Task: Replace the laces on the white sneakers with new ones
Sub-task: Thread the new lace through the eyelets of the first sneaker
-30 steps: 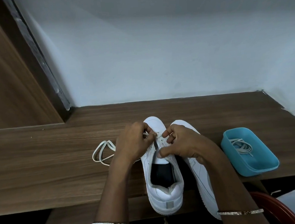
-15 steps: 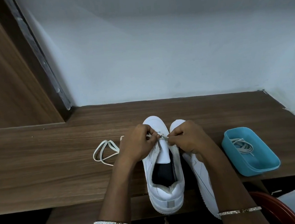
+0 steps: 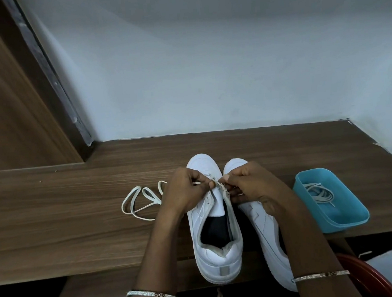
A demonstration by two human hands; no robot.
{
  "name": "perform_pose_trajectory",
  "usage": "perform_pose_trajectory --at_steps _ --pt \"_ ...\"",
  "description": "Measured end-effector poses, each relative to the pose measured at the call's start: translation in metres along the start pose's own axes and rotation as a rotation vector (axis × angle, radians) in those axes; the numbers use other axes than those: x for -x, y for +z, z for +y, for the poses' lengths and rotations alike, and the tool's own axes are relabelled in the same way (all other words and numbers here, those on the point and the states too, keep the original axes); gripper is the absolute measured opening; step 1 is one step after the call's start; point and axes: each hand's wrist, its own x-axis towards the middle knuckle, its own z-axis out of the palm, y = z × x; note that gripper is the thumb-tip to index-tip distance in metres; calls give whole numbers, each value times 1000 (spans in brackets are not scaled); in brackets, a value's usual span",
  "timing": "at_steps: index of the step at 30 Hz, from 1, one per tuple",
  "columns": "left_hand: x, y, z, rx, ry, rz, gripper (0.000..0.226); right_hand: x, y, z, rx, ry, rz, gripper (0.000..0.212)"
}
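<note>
Both hands, left hand (image 3: 184, 193) and right hand (image 3: 255, 185), sit close together pinching a frayed lace end (image 3: 217, 184) over the near sneaker (image 3: 216, 248), hiding its eyelets. Second sneaker (image 3: 263, 223) is right beside it on the wooden shelf (image 3: 66, 221), a loose lace (image 3: 133, 202) lies to the left, and a blue tray (image 3: 353, 220) of laces (image 3: 320, 194) sits to the right.

The scene is dimly, softly lit; a bluish cast is seen on the wall (image 3: 207, 76); deep shadow is gathered under the table (image 3: 54, 220) edge; straight lines are bowed near the frame's edges.

Smooth matt white sneakers (image 3: 216, 246) on wood-grain table (image 3: 78, 218); glossy blue plastic tray (image 3: 352, 217).
</note>
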Motion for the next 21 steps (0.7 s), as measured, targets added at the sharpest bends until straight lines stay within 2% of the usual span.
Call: perform_pose_trajectory --at_steps 2,4,7,8,12,16,21 --pt "1 0 1 -20 9 4 10 -3 5 2 117 -61 91 10" --pt "0 -1 2 -56 16 14 8 -5 10 4 282 -130 183 13" --pt "-1 -2 2 -122 25 19 6 -6 13 6 320 -153 197 17" --pt "-1 -3 3 -147 12 28 12 -5 12 5 300 -151 195 15" --pt "4 -8 9 -224 -68 49 54 -1 8 -1 67 -89 199 16" --pt "8 -15 10 -286 -129 -11 69 1 -2 -8 -210 -131 267 20" --pt "8 -21 8 -299 -150 21 76 5 -28 -16 -817 -107 290 22"
